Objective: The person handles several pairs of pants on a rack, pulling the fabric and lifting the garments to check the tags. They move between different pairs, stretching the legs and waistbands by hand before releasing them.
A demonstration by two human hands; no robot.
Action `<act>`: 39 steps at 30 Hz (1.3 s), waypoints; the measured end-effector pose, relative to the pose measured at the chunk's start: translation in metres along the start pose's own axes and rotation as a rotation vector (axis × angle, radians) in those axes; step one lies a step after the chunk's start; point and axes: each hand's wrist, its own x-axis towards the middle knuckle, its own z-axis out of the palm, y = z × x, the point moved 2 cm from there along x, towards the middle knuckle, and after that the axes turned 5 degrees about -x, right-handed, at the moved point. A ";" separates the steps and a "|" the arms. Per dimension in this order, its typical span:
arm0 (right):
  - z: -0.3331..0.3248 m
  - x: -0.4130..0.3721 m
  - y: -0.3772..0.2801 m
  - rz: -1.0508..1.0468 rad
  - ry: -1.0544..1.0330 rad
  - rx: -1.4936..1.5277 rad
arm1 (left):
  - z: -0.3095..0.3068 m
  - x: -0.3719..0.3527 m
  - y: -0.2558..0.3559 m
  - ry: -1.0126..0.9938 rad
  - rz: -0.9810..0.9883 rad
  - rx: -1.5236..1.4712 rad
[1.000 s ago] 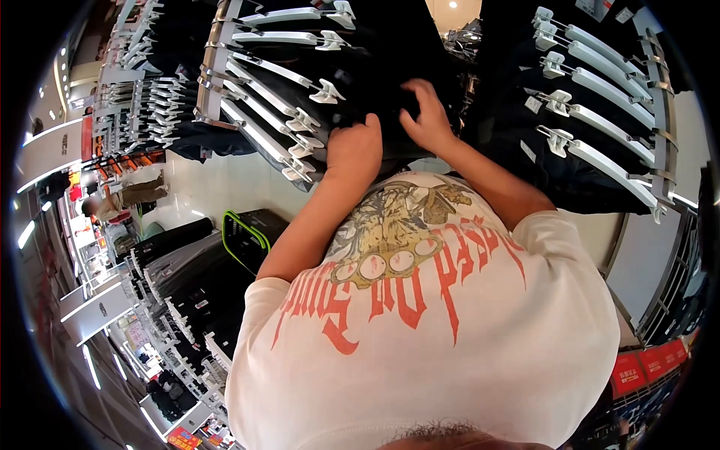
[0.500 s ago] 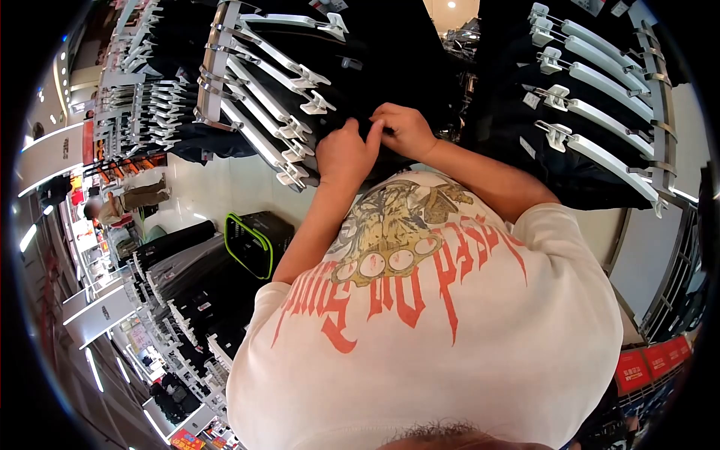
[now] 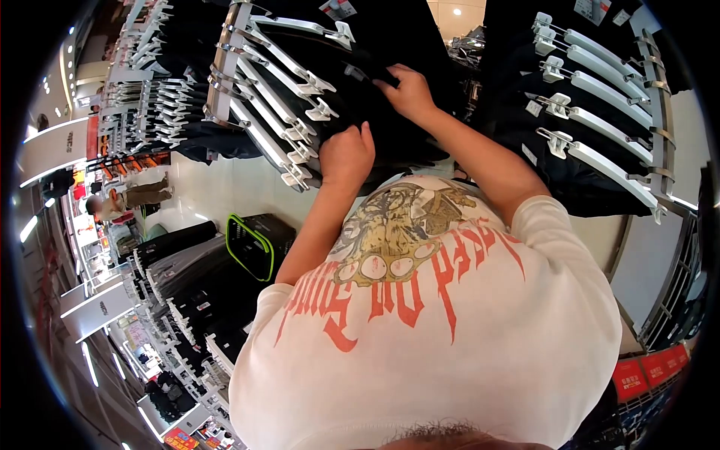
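A black garment (image 3: 390, 124) hangs from the white clip hangers (image 3: 259, 136) on the rack at upper left. My left hand (image 3: 349, 156) is closed on its near edge, thumb pointing up, close to the hanger clips. Farther out and to the right, my right hand (image 3: 409, 91) pinches the dark cloth, with the fingertips partly lost against the black. Just left of those fingers, a small grey label (image 3: 355, 72) shows on the fabric.
More black clothes on white hangers (image 3: 611, 150) hang at right. A black basket with a green rim (image 3: 251, 251) stands on the floor at left, near a lower clothes rack (image 3: 187, 307). A person (image 3: 139, 196) is in the aisle beyond.
My hands, close together before, have come apart. The right moved up and away along the black garment; the left dropped slightly and stays beside the hanger clips.
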 end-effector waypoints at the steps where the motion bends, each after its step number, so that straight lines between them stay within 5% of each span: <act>1: -0.006 -0.001 -0.003 -0.033 -0.013 0.003 | -0.001 0.000 -0.001 -0.005 -0.006 0.005; 6: -0.012 -0.026 -0.017 -0.151 -0.028 -0.038 | 0.004 0.001 -0.003 -0.023 0.025 -0.101; 12: -0.013 -0.043 -0.020 -0.146 -0.010 -0.067 | 0.007 0.009 -0.001 -0.317 -0.297 -0.802; 15: -0.015 -0.047 -0.007 -0.153 0.008 -0.081 | 0.005 0.012 0.004 -0.361 -0.367 -0.862; 24: -0.021 -0.072 -0.026 -0.446 -0.059 -0.078 | 0.031 0.016 -0.002 -0.144 -0.208 -0.327; 32: -0.009 -0.078 -0.011 -0.301 -0.146 -0.087 | 0.038 0.017 -0.010 -0.134 -0.195 -0.406; 39: 0.014 -0.119 0.088 -0.125 -0.245 -0.220 | 0.025 0.014 -0.003 -0.180 -0.216 -0.409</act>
